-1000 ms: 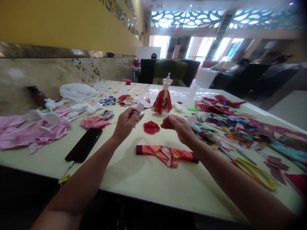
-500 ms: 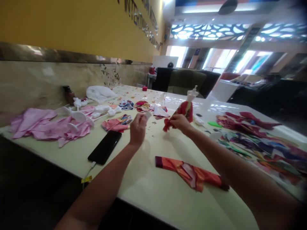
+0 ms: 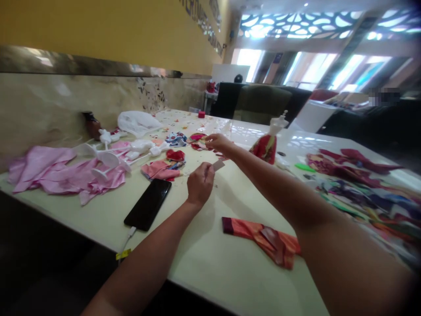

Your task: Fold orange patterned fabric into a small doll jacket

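My left hand (image 3: 200,182) is closed, pinching a small flat greyish piece (image 3: 218,165) that looks like card or stiff cloth. Farther out, my right hand (image 3: 217,142) reaches over the table with loosely bent fingers and nothing visible in them. Right by its fingertips lie red and multicoloured cloth scraps (image 3: 198,137), partly hidden by the hand. A crumpled red cloth piece (image 3: 175,155) rests on a pink and patterned cloth bundle (image 3: 159,169). In front of me lies a folded orange-red cloth strip (image 3: 250,230). A small dress form (image 3: 266,147) in a red and gold dress stands beyond my right forearm.
A black phone (image 3: 148,204) with a charging cable lies left of my left arm. Pink cloth (image 3: 49,171) and white plastic stands (image 3: 110,160) spread at the left, near a clear plastic bag (image 3: 138,123). Many coloured cloths (image 3: 365,193) cover the right side. A chair (image 3: 263,103) stands behind.
My right hand has moved left and away from me, letting go of the red cloth, which now lies on the pink bundle. My left hand keeps its small piece. The view has shifted slightly.
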Tool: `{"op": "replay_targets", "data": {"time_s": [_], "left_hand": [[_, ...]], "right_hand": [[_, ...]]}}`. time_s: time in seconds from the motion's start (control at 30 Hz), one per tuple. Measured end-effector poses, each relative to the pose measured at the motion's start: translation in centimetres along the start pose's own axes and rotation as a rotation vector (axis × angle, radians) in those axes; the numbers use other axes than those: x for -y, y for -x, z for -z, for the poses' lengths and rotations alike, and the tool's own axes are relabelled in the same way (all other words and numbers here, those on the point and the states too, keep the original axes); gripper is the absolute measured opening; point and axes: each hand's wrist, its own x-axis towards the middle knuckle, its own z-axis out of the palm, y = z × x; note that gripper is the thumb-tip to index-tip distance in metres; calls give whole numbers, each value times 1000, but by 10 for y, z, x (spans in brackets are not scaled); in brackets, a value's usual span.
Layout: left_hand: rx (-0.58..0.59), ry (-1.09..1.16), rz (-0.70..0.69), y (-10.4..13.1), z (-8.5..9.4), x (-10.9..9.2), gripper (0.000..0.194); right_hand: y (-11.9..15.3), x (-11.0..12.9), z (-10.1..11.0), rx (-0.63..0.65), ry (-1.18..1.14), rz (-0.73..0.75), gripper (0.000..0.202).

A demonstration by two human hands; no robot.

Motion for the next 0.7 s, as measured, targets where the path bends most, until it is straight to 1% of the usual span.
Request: {"op": "replay_targets", "data": {"time_s": [0.03, 0.1, 0.17, 0.23, 0.3, 0.37, 0.4, 0.47, 0.5, 0.6, 0.7], "left_hand": [[8, 2, 0, 0, -1, 1, 20], [23, 15, -2, 0, -2, 1, 20], [35, 40, -12, 2, -3, 0, 19], [22, 82, -45, 3, -3, -3, 18], [19, 137, -69, 6, -3, -10, 18], [15, 180, -70, 9, -3, -19, 17], [18, 178, -65, 11, -2, -25, 17], [15, 180, -49, 15, -2, -35, 15], [19, 182, -39, 17, -2, -40, 14], [6, 173, -41, 20, -3, -47, 12], [-13, 160, -55, 21, -4, -47, 10]], "right_hand": [[11, -7, 10, -19, 9, 1, 15], [43, -23, 36, -60, 26, 7, 16], [84, -40, 66, -109, 48, 18, 16], [129, -57, 98, -188, 90, 29, 17], [175, -73, 131, -287, 213, 59, 19], [218, -87, 163, -392, 428, 45, 21], [239, -94, 177, -430, 551, 5, 22], [275, -106, 203, -463, 786, -137, 25], [291, -112, 215, -470, 851, -203, 26], [332, -128, 241, -452, 956, -366, 25], [364, -141, 256, -380, 1028, -525, 20]]}}
